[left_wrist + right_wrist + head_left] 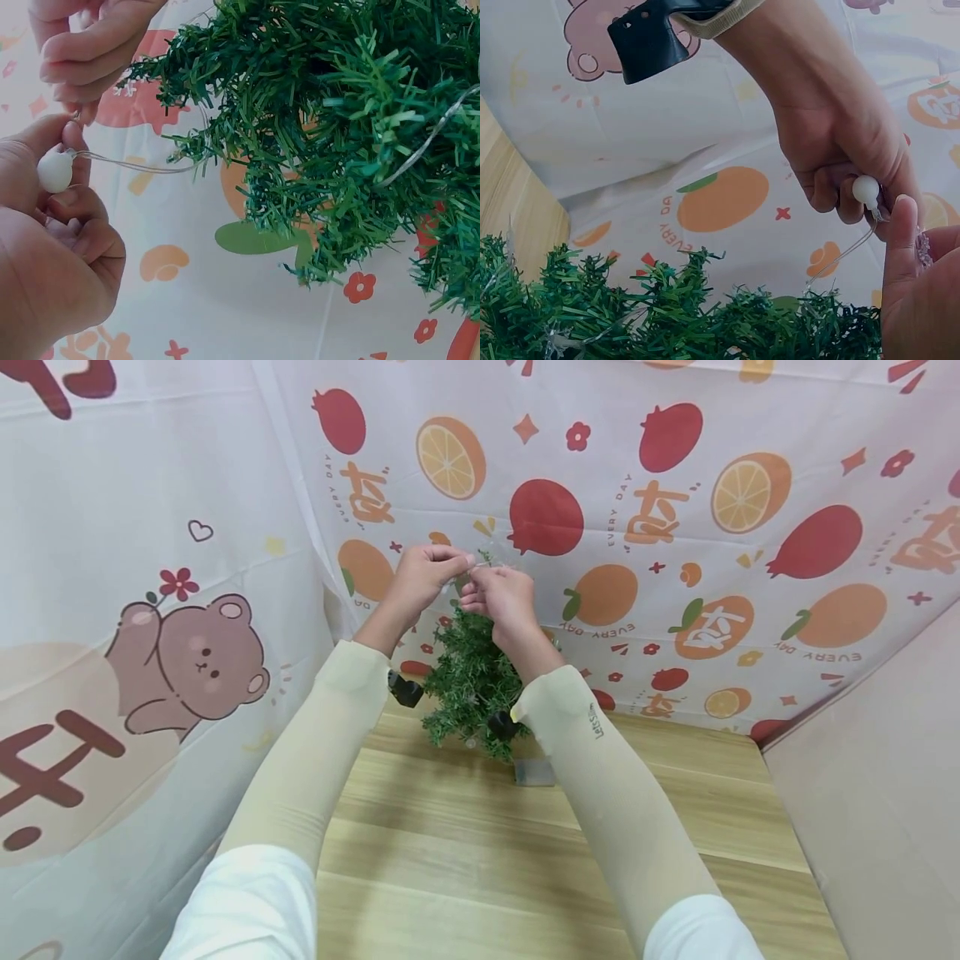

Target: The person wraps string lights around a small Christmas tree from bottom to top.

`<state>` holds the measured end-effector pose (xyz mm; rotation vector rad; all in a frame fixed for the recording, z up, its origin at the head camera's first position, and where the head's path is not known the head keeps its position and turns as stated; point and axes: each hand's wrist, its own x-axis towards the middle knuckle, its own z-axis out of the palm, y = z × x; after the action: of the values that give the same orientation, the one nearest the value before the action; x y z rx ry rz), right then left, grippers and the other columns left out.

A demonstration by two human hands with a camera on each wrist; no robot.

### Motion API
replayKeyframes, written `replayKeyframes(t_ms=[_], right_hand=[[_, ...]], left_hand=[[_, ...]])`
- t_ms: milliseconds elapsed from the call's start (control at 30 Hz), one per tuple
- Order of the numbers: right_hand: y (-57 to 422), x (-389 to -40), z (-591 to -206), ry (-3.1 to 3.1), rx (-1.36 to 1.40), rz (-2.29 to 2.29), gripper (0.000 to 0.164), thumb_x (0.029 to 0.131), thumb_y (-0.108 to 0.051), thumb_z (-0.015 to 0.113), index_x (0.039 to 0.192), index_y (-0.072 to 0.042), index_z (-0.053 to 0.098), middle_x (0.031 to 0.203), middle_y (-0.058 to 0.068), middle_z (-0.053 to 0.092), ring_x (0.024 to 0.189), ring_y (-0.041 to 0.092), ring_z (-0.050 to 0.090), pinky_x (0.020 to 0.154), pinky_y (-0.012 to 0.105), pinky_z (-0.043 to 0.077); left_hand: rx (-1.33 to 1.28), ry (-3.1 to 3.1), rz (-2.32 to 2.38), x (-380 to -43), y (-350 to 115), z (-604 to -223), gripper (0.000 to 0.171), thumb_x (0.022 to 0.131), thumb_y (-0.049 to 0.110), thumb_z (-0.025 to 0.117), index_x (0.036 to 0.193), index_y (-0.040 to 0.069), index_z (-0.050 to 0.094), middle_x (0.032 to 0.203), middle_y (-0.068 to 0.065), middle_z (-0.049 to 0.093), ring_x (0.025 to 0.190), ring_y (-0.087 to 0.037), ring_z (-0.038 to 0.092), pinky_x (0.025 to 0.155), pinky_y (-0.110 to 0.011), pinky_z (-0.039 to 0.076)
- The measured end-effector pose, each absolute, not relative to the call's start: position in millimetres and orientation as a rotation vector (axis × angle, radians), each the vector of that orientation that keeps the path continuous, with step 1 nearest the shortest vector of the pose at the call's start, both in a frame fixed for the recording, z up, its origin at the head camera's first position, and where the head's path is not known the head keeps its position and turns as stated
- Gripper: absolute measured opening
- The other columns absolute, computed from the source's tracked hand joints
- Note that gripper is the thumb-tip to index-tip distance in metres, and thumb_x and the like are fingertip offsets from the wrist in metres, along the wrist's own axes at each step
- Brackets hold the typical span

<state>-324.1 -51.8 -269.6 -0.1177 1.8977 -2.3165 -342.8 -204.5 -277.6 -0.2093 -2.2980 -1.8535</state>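
Note:
Over the top of a small artificial Christmas tree [467,672], both hands meet fingertip to fingertip. My left hand [423,578] pinches a string light's thin clear wire [142,166], beside a round white bulb [55,172] that lies against its curled fingers. From that bulb the wire runs into the green branches. My right hand [508,602] pinches the string close to the left fingertips. A clear, crystal-like piece [924,249] shows at the right thumb and fingers; its exact kind I cannot tell.
The tree stands on a wood-grain table [450,835] near the fruit-print curtain [607,527]. More wire [431,146] crosses the branches. A small translucent grey rectangular piece [534,772] lies by the tree's base. A bear-print curtain [210,652] hangs at the left.

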Motion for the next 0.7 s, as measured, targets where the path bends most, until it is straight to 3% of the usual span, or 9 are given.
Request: replayKeyframes(t_ms=[133,300,367,500,567,700], right_hand=[[-53.3,-323.9,-268.4,1.921,-0.125,-2.325,0.022,0.1,-0.02,0.065,0.089,-0.001,0.07,0.076,0.008,0.067,0.062,0.016,0.066,0.068,0.028,0.06],[-54.7,-322.1,-268.3,1.949,-0.154,-2.325,0.024,0.101,-0.021,0.064,0.101,0.002,0.072,0.084,0.012,0.069,0.065,0.016,0.067,0.073,0.032,0.061],[-54.0,-320.5,-270.1,1.96,-0.163,-2.315,0.027,0.101,-0.021,0.064,0.108,0.003,0.071,0.085,0.012,0.069,0.066,0.016,0.068,0.075,0.033,0.061],[-49.0,-317.3,-276.6,1.962,-0.173,-2.312,0.028,0.102,-0.019,0.062,0.116,0.004,0.069,0.085,0.011,0.068,0.066,0.016,0.067,0.074,0.032,0.061],[-45.4,-316.1,-280.1,1.96,-0.177,-2.322,0.028,0.102,-0.018,0.061,0.116,0.005,0.069,0.085,0.012,0.068,0.065,0.016,0.067,0.071,0.03,0.061],[-38.2,-315.3,-284.6,1.956,-0.183,-2.341,0.027,0.102,-0.016,0.06,0.114,0.006,0.068,0.082,0.01,0.068,0.063,0.015,0.066,0.066,0.027,0.06]], left_hand=[[-0.173,-2.247,-1.871,-343.8,-200.8,-276.5,0.026,0.091,0.035,0.074,0.101,0.01,0.078,0.103,0.001,0.068,0.086,-0.015,0.045,0.078,-0.035,0.035],[-0.092,-2.186,-1.957,-344.6,-199.5,-280.5,0.025,0.091,0.035,0.074,0.101,0.013,0.079,0.112,0.002,0.067,0.106,-0.012,0.051,0.095,-0.036,0.038],[-0.066,-2.184,-2.006,-343.6,-199.4,-283.0,0.027,0.092,0.036,0.074,0.104,0.013,0.079,0.119,0.002,0.066,0.109,-0.011,0.052,0.096,-0.035,0.04],[-0.066,-2.219,-2.04,-340.6,-197.8,-287.2,0.025,0.093,0.035,0.073,0.102,0.013,0.079,0.116,0.002,0.066,0.086,-0.011,0.051,0.073,-0.029,0.042],[-0.082,-2.24,-2.021,-338.7,-195.9,-288.0,0.023,0.093,0.034,0.072,0.098,0.013,0.079,0.11,0.003,0.066,0.084,-0.013,0.048,0.069,-0.028,0.039],[-0.11,-2.262,-2.007,-336.8,-191.2,-289.1,0.021,0.093,0.033,0.072,0.093,0.013,0.078,0.105,0.002,0.067,0.104,-0.02,0.05,0.083,-0.034,0.04]])
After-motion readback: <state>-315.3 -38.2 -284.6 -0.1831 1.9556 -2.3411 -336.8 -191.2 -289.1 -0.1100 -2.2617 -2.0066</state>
